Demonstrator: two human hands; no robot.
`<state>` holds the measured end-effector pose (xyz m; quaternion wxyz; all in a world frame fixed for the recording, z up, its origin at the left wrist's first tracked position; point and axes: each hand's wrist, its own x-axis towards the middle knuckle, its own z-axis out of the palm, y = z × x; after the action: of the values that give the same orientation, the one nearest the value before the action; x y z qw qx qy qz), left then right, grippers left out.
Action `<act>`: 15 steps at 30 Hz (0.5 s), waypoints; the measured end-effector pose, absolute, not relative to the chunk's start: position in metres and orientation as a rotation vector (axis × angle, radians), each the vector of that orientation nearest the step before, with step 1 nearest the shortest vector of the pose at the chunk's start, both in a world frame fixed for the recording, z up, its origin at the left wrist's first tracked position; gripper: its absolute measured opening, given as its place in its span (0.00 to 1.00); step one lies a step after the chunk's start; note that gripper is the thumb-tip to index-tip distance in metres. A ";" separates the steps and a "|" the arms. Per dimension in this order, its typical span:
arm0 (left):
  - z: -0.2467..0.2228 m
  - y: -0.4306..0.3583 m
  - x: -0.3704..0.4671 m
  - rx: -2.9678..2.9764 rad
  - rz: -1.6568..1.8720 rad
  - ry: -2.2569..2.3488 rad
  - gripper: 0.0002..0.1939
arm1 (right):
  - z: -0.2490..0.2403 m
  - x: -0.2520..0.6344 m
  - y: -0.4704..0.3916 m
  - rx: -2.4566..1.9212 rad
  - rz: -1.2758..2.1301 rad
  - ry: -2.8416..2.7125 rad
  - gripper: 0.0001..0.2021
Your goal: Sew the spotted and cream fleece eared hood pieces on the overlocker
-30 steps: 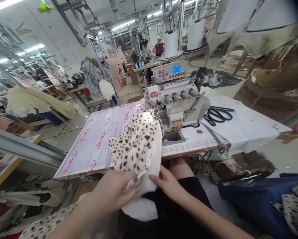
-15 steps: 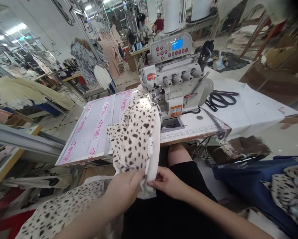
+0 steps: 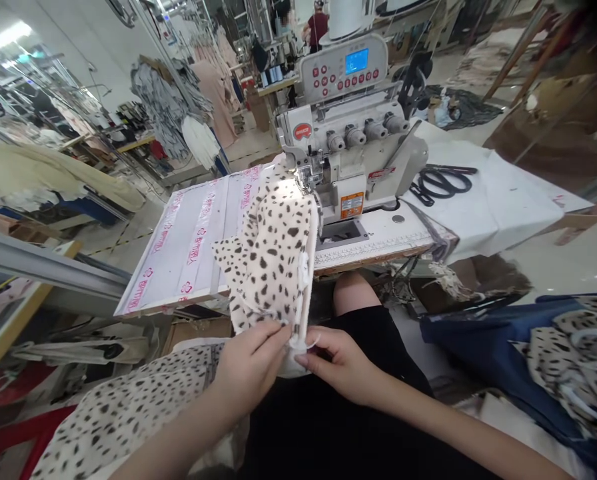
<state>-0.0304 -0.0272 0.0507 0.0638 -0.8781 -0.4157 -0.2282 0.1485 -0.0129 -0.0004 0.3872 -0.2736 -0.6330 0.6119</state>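
Head view: the black-spotted cream fleece panel (image 3: 273, 260) runs forward from both hands, over the near edge of the bench (image 3: 381, 233), to the lit presser foot (image 3: 307, 180) of the overlock machine (image 3: 351, 163). The left hand (image 3: 253, 365) has its fingers closed on the panel's near end; the right hand (image 3: 342, 365), just beside it, pinches the white edge, thumb and fingertips almost together, a thin white strand (image 3: 313, 341) curling there. The cloth looks light, soft and limp, probably slightly stretchy, with a nap that should cling rather than slip. Held at one spot it would likely sag, so the surest hold seems to be a light, flat pinch along the edge between the hands, without tugging
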 end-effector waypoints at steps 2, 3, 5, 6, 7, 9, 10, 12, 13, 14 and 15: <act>0.053 -0.029 -0.031 -2.649 -0.713 -1.233 0.11 | 0.003 0.148 -0.013 -0.668 1.504 -1.645 0.08; 0.054 -0.029 -0.031 -2.661 -0.727 -1.228 0.11 | 0.004 0.148 -0.013 -0.657 1.489 -1.647 0.08; 0.056 -0.029 -0.030 -2.696 -0.767 -1.222 0.11 | 0.006 0.148 -0.013 -0.636 1.463 -1.649 0.08; 0.056 -0.029 -0.029 -2.716 -0.788 -1.219 0.11 | 0.007 0.148 -0.013 -0.629 1.450 -1.652 0.08; 0.056 -0.028 -0.028 -2.734 -0.805 -1.216 0.12 | 0.007 0.148 -0.013 -0.624 1.438 -1.660 0.08; 0.056 -0.027 -0.026 -2.767 -0.810 -1.217 0.13 | 0.008 0.149 -0.013 -0.615 1.419 -1.684 0.08; 0.056 -0.027 -0.026 -2.780 -0.800 -1.223 0.13 | 0.008 0.149 -0.012 -0.612 1.412 -1.698 0.09; 0.056 -0.027 -0.025 -2.806 -0.774 -1.240 0.14 | 0.007 0.149 -0.012 -0.606 1.402 -1.718 0.09; 0.056 -0.027 -0.025 -2.820 -0.769 -1.244 0.14 | 0.007 0.149 -0.012 -0.605 1.399 -1.725 0.10; 0.056 -0.027 -0.024 -2.833 -0.773 -1.246 0.14 | 0.006 0.150 -0.012 -0.602 1.392 -1.729 0.10; 0.056 -0.028 -0.024 -2.842 -0.780 -1.246 0.14 | 0.006 0.150 -0.011 -0.598 1.387 -1.733 0.10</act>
<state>-0.0236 -0.0278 0.0560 -0.0288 -0.8878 -0.3892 -0.2438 0.1501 -0.0111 0.0062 0.4090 -0.2375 -0.6880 0.5505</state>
